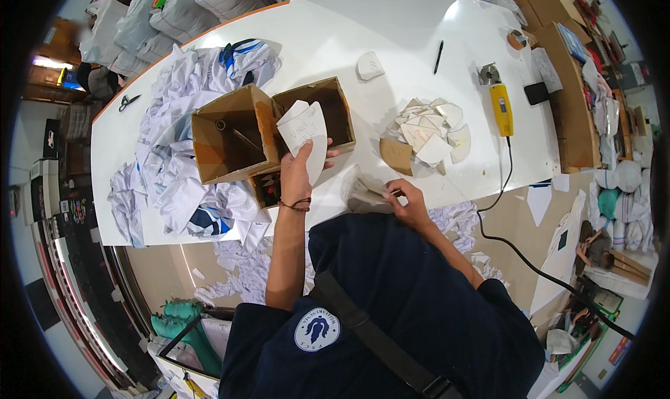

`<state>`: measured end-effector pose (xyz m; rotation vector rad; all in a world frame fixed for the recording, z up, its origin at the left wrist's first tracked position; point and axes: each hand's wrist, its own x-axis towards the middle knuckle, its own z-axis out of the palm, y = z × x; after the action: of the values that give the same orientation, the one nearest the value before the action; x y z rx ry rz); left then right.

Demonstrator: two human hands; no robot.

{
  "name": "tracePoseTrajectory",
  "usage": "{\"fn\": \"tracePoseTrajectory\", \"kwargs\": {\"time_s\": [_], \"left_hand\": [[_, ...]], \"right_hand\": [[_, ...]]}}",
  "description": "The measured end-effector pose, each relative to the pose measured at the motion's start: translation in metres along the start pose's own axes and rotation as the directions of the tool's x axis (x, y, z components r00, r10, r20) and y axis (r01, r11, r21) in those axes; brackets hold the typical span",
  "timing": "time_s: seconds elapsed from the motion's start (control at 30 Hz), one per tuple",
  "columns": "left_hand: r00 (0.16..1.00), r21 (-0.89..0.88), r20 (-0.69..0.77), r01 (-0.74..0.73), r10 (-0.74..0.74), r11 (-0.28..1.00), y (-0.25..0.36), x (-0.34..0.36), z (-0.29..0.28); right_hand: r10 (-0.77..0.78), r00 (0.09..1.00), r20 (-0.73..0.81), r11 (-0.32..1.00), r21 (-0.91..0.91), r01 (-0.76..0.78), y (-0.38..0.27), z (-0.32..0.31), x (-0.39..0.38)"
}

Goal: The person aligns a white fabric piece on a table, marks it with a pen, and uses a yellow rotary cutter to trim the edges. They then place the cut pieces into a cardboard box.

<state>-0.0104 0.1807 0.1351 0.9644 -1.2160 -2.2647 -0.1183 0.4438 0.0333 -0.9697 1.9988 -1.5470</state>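
Note:
My left hand (299, 170) is closed on white card pattern pieces (305, 135) with handwriting on them, lifted in front of two open cardboard boxes (234, 130). Close to the table's front edge, my right hand (408, 202) pinches the edge of another pale, curved pattern piece (364, 191). Beyond that hand lies a loose pile of cream pattern pieces (427, 130), with a brown card piece (396, 156) at its near left side. A single small pattern piece (370, 65) rests alone farther back.
White and blue fabric (178, 127) is heaped on the table's left, near scissors (128, 102). A yellow rotary cutter (500, 106) stands at the right, its cord running off the front edge. A pen (438, 57) and a black phone-like object (537, 93) lie nearby. Scraps (244, 270) litter the floor.

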Motion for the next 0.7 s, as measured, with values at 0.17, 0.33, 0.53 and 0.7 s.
{"fn": "tracePoseTrajectory", "kwargs": {"time_s": [0.17,0.33,0.53,0.7], "left_hand": [[0.999,0.038,0.035,0.006,-0.007,0.999,0.003,-0.01,0.005],[0.953,0.382,0.258,0.052,-0.161,0.923,-0.004,-0.026,-0.006],[0.809,0.486,0.587,-0.387,0.035,0.783,-0.007,-0.04,0.01],[0.805,0.541,0.592,-0.362,-0.038,0.759,-0.012,-0.044,0.008]], "right_hand": [[0.376,0.924,0.073,0.74,0.576,-0.347,-0.01,-0.002,0.01],[0.33,0.941,0.08,0.687,0.663,-0.297,-0.036,-0.005,0.021],[0.302,0.943,0.136,0.691,0.65,-0.315,-0.041,-0.008,0.024],[0.368,0.899,0.238,0.695,0.571,-0.436,-0.06,-0.007,0.026]]}}
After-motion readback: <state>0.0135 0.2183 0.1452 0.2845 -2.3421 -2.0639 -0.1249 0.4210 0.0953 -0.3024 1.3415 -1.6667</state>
